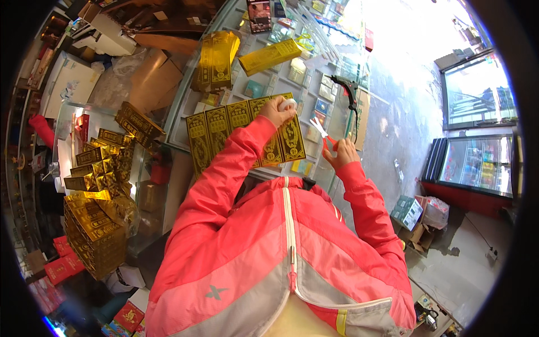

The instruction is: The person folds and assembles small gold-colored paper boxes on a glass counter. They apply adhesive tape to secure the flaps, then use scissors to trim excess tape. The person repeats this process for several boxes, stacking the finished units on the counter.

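My left hand (275, 113) is closed around a small white roll that looks like tape (288, 104), held over a row of gold patterned boxes (227, 121). The boxes stand side by side on the glass counter, partly covered by my left sleeve. My right hand (345, 153) grips scissors with red-orange handles (330, 142) at the counter's right edge. Their blades are parted and point away from me. Beyond the row lie a stack of flat gold cartons (216, 59) and a single long gold box (269, 57).
Small packets show through the glass top (255, 89). A black bracket-like tool (348, 90) lies at its right edge. On my left, more gold boxes (95, 233) pile on another glass case. Glass-fronted cabinets (477, 163) stand across the floor, right.
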Available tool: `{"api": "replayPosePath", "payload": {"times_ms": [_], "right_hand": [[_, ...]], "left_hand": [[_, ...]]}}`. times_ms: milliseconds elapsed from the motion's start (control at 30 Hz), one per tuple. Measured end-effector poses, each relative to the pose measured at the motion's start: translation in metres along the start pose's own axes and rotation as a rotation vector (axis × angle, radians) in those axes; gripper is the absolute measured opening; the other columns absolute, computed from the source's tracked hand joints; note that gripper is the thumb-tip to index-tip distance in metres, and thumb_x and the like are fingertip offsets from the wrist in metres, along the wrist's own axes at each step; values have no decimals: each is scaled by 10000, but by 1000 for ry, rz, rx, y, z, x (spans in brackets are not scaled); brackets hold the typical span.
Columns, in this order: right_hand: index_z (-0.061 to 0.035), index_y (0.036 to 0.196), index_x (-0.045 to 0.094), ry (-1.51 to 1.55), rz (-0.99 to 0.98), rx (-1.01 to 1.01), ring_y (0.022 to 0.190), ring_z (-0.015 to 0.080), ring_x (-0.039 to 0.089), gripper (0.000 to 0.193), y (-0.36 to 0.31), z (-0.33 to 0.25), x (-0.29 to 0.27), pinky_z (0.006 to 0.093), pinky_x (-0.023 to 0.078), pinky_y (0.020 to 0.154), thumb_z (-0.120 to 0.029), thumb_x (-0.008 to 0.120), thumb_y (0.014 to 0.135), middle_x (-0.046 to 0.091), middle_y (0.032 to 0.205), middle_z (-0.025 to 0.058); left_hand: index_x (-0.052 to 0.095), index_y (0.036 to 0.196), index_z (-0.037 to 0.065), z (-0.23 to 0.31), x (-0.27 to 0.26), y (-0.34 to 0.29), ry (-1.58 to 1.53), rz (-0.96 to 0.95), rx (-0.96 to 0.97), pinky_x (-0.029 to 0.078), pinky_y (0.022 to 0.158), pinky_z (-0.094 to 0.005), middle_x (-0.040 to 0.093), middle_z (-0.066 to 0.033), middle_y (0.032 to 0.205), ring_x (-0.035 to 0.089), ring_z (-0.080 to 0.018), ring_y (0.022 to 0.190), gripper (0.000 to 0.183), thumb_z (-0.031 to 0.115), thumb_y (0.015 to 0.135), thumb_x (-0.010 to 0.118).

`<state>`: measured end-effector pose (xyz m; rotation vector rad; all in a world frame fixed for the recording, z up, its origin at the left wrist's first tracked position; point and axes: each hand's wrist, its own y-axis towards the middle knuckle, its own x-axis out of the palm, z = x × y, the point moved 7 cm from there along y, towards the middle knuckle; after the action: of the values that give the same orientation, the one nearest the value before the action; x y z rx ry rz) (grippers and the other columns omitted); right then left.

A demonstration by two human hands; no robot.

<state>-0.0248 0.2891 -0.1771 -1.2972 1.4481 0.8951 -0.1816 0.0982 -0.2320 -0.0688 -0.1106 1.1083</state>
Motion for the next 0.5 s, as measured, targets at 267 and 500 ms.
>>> {"api": "replayPosePath", "payload": {"times_ms": [267, 500], "right_hand": [[-50, 864, 550, -18, -71, -65, 856, 284, 579, 437, -2, -44, -8, 376, 469, 742, -452, 686, 760, 567, 851, 115], [-56, 794, 523, -46, 137, -84, 763, 289, 595, 386, 14, -54, -5, 380, 477, 664, -397, 698, 752, 553, 788, 112]], "left_hand": [[559, 907, 38, 12, 0, -4, -79, -30, -16, 485, 598, -202, 634, -26, 812, 601, -69, 680, 198, 116, 815, 717], [555, 901, 34, 9, -1, -2, -70, -46, -77, 491, 635, -209, 632, -28, 830, 602, -71, 703, 183, 98, 822, 707]]}}
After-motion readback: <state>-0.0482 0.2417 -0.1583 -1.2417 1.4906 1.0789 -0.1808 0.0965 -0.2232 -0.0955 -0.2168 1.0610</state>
